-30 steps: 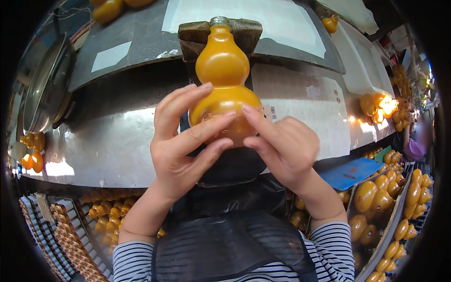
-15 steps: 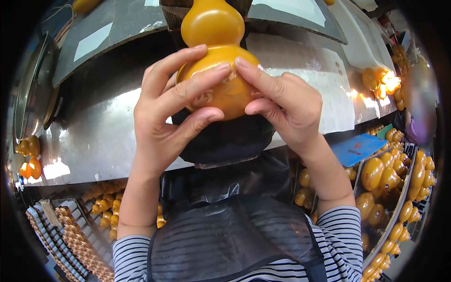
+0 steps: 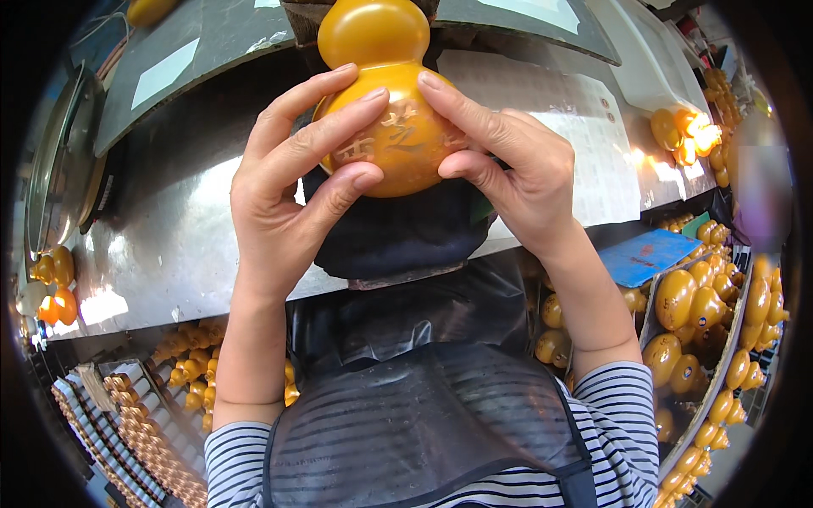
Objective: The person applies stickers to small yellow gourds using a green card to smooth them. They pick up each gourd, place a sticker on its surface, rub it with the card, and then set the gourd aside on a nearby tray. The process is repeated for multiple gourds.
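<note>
While left hand, right hand clasp gourd, fingers partly hide markings; gourd's top cropped.

A metal bench runs across my remote view, its bare top shining at the left. On it I see a large white sheet lying flat to the right, a dark cushion mid-bench at the near edge, and glossy yellow gourds clustered near the right end
</note>
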